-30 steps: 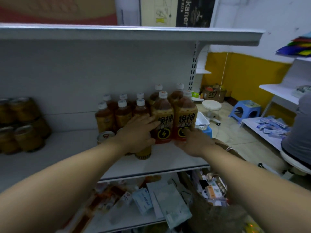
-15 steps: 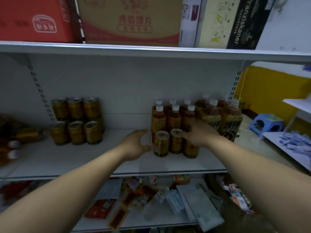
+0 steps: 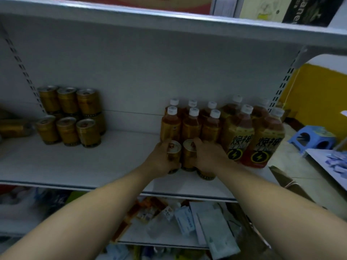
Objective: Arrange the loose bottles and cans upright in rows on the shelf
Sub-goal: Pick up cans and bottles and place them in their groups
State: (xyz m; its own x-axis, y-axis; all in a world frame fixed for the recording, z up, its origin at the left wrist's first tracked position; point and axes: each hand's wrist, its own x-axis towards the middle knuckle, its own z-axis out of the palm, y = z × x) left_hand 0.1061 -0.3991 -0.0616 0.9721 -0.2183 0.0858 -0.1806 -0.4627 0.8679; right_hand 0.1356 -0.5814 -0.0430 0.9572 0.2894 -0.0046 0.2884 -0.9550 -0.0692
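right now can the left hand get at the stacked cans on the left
Probably yes, once it lets go: the left hand grips a can, but only bare shelf separates it from the stacked cans.

Shelf [image 3: 93,162]: sheet metal, pale grey paint, smooth, matt. Slotted upright [image 3: 281,85]: same metal and paint.
Cans [image 3: 88,132]: metal, gold bodies w/ satin sheen; lids bare bright metal, reflective.
Small bottles [image 3: 190,128]: clear plastic, glossy; caps white plastic, matt; gold label wrap shiny.
Large bottles [image 3: 240,132]: clear plastic w/ glossy printed film sleeve.
Cartons [image 3: 262,10]: printed cardboard, matt.
Stool [image 3: 315,136]: blue moulded plastic, smooth.
Packets [image 3: 216,228]: paper and plastic film, some glossy.
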